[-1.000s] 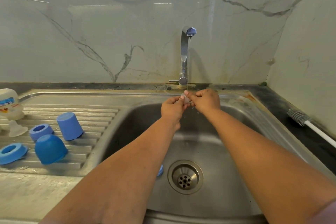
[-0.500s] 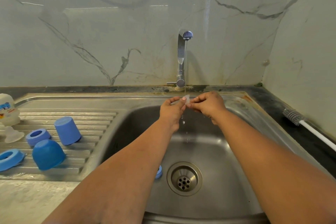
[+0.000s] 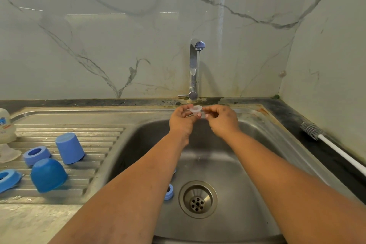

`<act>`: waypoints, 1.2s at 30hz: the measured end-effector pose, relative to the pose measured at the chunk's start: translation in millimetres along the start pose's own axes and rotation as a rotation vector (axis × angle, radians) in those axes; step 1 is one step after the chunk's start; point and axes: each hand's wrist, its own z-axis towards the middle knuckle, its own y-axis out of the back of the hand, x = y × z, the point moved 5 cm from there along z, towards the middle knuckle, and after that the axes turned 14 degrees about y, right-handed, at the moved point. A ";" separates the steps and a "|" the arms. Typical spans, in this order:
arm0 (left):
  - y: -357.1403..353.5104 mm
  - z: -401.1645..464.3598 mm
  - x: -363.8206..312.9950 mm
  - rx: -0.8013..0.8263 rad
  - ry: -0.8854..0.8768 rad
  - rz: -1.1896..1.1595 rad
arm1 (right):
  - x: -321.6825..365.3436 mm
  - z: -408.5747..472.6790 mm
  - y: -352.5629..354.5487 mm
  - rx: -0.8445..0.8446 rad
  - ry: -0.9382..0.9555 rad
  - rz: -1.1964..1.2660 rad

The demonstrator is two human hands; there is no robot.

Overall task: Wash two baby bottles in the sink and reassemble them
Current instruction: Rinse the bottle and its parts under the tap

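Observation:
A small clear silicone teat is held under the thin stream from the tap, over the back of the sink. My left hand pinches it from the left and my right hand pinches its rim from the right. On the draining board lie two blue caps, two blue collar rings, a second clear teat and a white bottle. Another blue ring lies in the sink beside my left forearm.
The drain sits at the middle of the basin. A bottle brush with a white handle lies on the dark counter at the right. Marble wall panels close off the back and right side.
The teat has turned so its wide rim faces up under the stream, and both hands have shifted slightly apart. The view has tilted a little.

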 end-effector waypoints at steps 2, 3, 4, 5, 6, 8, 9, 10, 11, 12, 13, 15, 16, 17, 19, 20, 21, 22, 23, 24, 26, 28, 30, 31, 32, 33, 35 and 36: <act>-2.3 1.2 1.4 0.009 -0.029 0.030 | 3.5 4.1 0.1 0.045 0.112 -0.123; -3.8 1.7 2.0 0.007 -0.039 0.043 | 4.0 5.6 -3.5 0.108 0.144 -0.161; -4.2 2.2 2.1 -0.006 -0.046 0.046 | 4.8 5.6 -7.8 0.184 0.173 -0.186; -3.3 3.2 1.5 -0.032 -0.047 0.035 | 4.4 5.2 -12.8 0.256 0.201 -0.202; -1.3 3.7 0.4 -0.061 -0.040 0.012 | 4.2 5.2 -15.9 0.297 0.236 -0.211; 3.8 4.6 -1.5 -0.096 -0.032 -0.018 | -2.9 9.2 -15.0 0.264 0.267 -0.213; 5.6 4.7 -3.2 -0.091 -0.043 -0.001 | -4.8 10.7 -10.9 0.229 0.256 -0.244; 5.7 4.0 -4.6 -0.074 -0.064 0.040 | -5.6 10.8 -7.5 0.216 0.247 -0.302; 4.9 3.5 -5.2 -0.055 -0.089 0.084 | -4.9 10.0 -6.4 0.238 0.242 -0.366; 4.0 3.1 -5.0 -0.041 -0.107 0.112 | -2.5 8.4 -6.8 0.280 0.244 -0.413; 3.0 2.6 -4.7 -0.036 -0.113 0.118 | -0.1 7.0 -7.9 0.315 0.249 -0.418; 0.7 2.7 -3.9 -0.036 -0.094 0.106 | 7.8 4.4 -7.4 0.318 0.287 -0.353; 0.3 2.6 -5.0 -0.040 -0.089 0.108 | 8.5 5.7 -7.1 0.297 0.304 -0.310; 0.9 3.3 -4.3 -0.049 -0.081 0.119 | 3.3 7.8 -6.8 0.266 0.302 -0.282; 0.7 5.2 -3.1 -0.057 -0.069 0.137 | -9.2 10.4 -0.7 0.164 0.256 -0.279; 0.7 6.0 -2.2 -0.058 -0.057 0.145 | -13.5 10.5 2.1 0.133 0.230 -0.273; 0.8 6.3 -1.5 -0.056 -0.045 0.145 | -15.8 10.1 3.3 0.124 0.207 -0.259; 0.8 7.6 0.0 -0.053 -0.029 0.143 | -17.2 9.6 3.5 0.124 0.188 -0.243; 1.2 8.6 1.2 -0.050 -0.017 0.138 | -17.0 10.0 2.9 0.118 0.185 -0.223; 1.6 9.2 2.1 -0.047 -0.009 0.133 | -14.2 10.5 2.3 0.106 0.188 -0.211; 2.3 9.0 4.2 -0.046 0.004 0.122 | -8.0 11.4 -0.3 0.078 0.194 -0.198; 2.5 8.9 4.7 -0.033 0.010 0.102 | -3.7 10.5 -3.9 0.060 0.202 -0.191; 1.2 8.9 5.1 -0.013 0.021 0.071 | -1.6 8.5 -7.7 0.054 0.225 -0.215; 0.8 8.9 5.3 -0.012 0.028 0.056 | -2.1 7.7 -8.3 0.042 0.228 -0.222; 0.9 9.4 5.4 -0.022 0.036 0.049 | -3.4 7.6 -8.3 0.024 0.210 -0.217; 0.9 9.9 5.5 -0.028 0.043 0.041 | -6.7 8.2 -8.0 0.005 0.185 -0.206; 0.8 10.7 5.6 -0.042 0.057 0.044 | -12.7 9.6 -9.0 0.000 0.143 -0.196; -0.2 10.5 5.7 -0.042 0.065 0.059 | -14.5 9.8 -9.6 0.009 0.133 -0.204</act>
